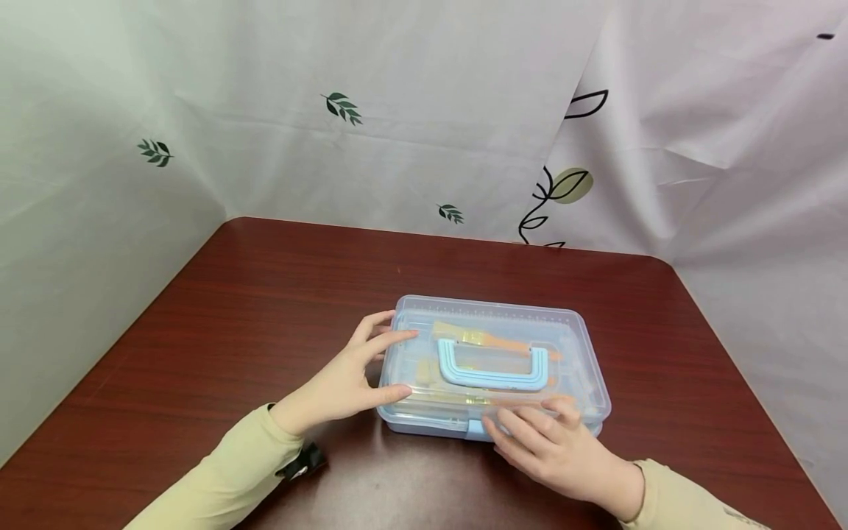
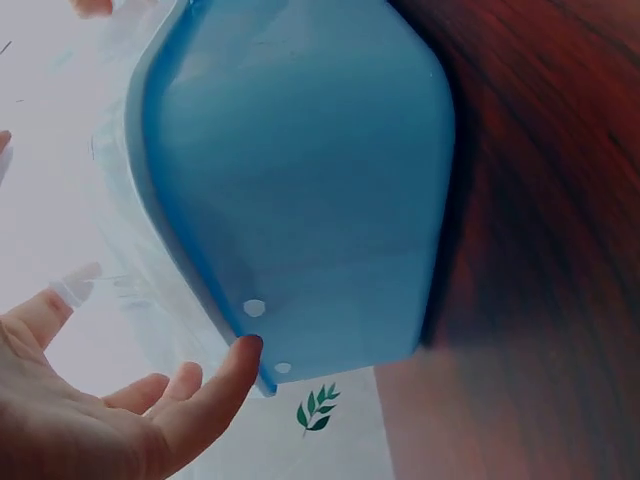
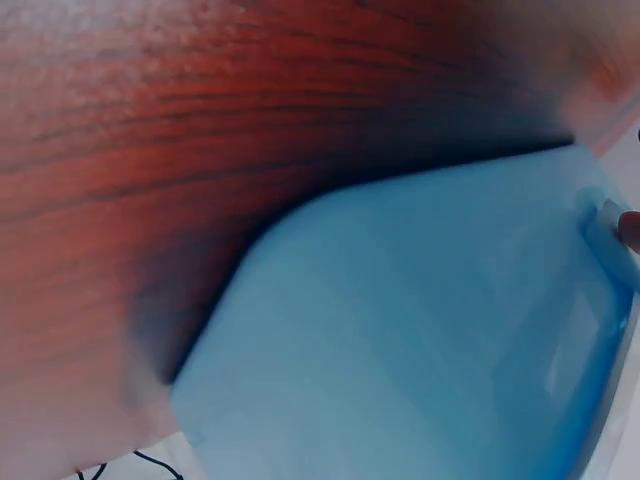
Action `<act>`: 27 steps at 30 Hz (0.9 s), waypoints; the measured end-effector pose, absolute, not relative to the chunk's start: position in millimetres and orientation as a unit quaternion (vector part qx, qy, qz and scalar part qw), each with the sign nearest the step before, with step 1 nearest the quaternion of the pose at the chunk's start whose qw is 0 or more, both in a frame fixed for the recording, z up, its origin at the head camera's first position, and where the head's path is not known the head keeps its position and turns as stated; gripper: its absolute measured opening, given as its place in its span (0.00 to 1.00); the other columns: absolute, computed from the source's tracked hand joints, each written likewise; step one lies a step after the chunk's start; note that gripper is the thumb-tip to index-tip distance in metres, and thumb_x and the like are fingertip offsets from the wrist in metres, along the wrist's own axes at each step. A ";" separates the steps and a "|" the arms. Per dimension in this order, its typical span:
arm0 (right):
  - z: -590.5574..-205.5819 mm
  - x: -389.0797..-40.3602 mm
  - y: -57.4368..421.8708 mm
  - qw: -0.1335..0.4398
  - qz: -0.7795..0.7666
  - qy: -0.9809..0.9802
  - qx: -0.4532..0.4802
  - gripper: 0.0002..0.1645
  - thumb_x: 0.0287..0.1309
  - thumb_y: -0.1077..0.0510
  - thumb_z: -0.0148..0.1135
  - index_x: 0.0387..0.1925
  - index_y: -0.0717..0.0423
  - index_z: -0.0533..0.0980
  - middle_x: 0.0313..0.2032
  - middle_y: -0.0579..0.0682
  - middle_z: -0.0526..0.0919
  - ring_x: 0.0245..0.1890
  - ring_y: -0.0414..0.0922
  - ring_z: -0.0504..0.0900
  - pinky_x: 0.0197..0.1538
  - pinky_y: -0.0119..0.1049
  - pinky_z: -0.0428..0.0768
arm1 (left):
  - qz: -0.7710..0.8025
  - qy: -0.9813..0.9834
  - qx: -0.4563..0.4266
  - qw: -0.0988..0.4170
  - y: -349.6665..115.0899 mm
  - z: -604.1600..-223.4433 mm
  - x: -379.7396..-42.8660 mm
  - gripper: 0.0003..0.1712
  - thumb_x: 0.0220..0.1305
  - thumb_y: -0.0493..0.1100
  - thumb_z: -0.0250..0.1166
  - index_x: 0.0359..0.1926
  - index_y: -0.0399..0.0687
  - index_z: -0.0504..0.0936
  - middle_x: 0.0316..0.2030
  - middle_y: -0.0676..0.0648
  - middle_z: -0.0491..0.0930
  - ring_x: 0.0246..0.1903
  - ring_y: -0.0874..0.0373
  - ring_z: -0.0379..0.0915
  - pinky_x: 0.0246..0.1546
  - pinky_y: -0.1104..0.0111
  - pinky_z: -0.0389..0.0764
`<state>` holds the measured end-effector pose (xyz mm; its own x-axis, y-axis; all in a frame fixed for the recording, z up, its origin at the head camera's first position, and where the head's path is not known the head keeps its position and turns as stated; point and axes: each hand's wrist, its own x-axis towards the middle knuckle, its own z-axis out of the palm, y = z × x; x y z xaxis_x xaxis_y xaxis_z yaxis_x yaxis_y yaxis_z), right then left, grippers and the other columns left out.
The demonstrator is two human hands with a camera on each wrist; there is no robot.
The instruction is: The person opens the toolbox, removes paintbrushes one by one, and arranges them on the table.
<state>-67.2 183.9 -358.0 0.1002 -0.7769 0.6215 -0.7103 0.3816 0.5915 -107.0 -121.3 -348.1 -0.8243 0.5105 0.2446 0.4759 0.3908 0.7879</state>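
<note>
A plastic storage box [image 1: 576, 353] with a clear lid and a light-blue handle [image 1: 493, 379] lies on the table, its lid down. Through the lid show paintbrushes [image 1: 486, 338] with orange handles and pale bristles. My left hand [image 1: 344, 379] spreads its fingers over the box's left end, thumb on the lid near the front corner. In the left wrist view, one fingertip [image 2: 250, 350] touches the rim of the blue base [image 2: 310, 180]. At the front edge, my right hand [image 1: 546, 449] has bent fingers by the blue latch [image 1: 475, 429]. A fingertip [image 3: 630, 230] meets that latch in the right wrist view.
The dark red-brown wooden table [image 1: 265, 294] extends around the box. White cloth [image 1: 424, 132] printed with leaves hangs behind and on both sides. A black strap [image 1: 301, 461] is at the left sleeve's cuff.
</note>
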 end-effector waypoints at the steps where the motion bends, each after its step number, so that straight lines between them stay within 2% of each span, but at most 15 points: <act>1: -358.7 -67.2 184.3 0.492 -0.040 -0.669 0.556 0.14 0.68 0.60 0.47 0.38 0.55 0.80 0.36 0.49 0.79 0.36 0.44 0.72 0.40 0.44 0.61 | 0.471 0.830 0.297 0.019 -121.3 -348.1 -107.5 0.36 0.54 0.44 0.71 0.64 0.55 0.70 0.69 0.44 0.49 0.61 0.52 0.58 0.51 0.57 0.76; 9: -364.5 -65.0 184.7 0.483 -0.073 -0.675 0.553 0.17 0.67 0.67 0.41 0.42 0.56 0.77 0.35 0.47 0.79 0.35 0.42 0.70 0.41 0.42 0.61 | 0.494 0.814 0.305 0.029 -121.1 -351.2 -108.9 0.35 0.54 0.43 0.71 0.64 0.54 0.70 0.69 0.43 0.48 0.60 0.50 0.59 0.50 0.54 0.76; 22: -375.0 -66.2 184.3 0.491 -0.073 -0.677 0.543 0.16 0.65 0.68 0.43 0.40 0.55 0.77 0.35 0.47 0.79 0.34 0.42 0.69 0.40 0.42 0.59 | 0.498 0.811 0.307 0.028 -121.1 -351.6 -107.8 0.35 0.55 0.43 0.70 0.64 0.54 0.69 0.69 0.44 0.46 0.61 0.50 0.57 0.50 0.53 0.76; 27: -375.4 -67.1 183.4 0.499 -0.068 -0.670 0.545 0.16 0.65 0.68 0.43 0.39 0.56 0.78 0.33 0.48 0.78 0.33 0.42 0.69 0.40 0.42 0.59 | 0.494 0.815 0.300 0.032 -121.2 -352.1 -107.0 0.36 0.54 0.43 0.70 0.64 0.57 0.69 0.70 0.46 0.46 0.63 0.52 0.55 0.51 0.54 0.75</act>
